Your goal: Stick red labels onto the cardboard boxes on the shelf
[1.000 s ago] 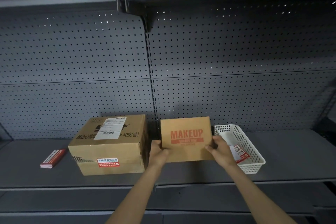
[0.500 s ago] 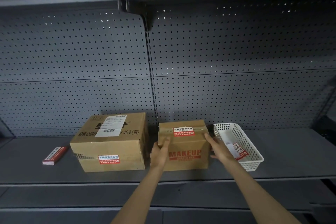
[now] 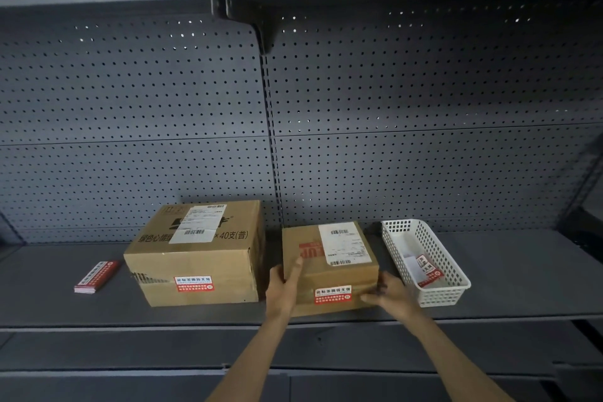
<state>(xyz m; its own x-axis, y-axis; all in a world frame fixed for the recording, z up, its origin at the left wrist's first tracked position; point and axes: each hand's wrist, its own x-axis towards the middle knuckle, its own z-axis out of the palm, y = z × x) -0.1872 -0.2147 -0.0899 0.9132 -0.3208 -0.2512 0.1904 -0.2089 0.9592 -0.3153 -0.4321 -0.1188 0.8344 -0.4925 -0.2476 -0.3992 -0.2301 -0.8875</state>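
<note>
Gripping noted on both sides of the small box [image 3: 329,268], which sits on the shelf [image 3: 522,277] at centre, close to the front edge.

- Left hand [image 3: 284,287]: thumb on top, fingers wrapped round the left side. Right hand [image 3: 388,297]: curled round the front right corner, fingertips on the front face.
- Orientation: box square to the shelf edge, front face toward the camera. Its red label [image 3: 332,294] lies level on that face, long axis left-right, upright to read. White shipping label [image 3: 346,243] on top. Top looks near square; long axis of the box cannot be told.
- Left: large box [image 3: 195,258], narrow gap, filled by the left hand. It carries its own red sticker [image 3: 193,283] on the front.
- Right: white basket [image 3: 456,290], just beside but apart, loose labels inside.
- Stack of labels [image 3: 96,277] lies far left, angled, well apart.
- Open shelf right of the basket and between stack and large box. Back panel [image 3: 391,140] behind, with room above.
</note>
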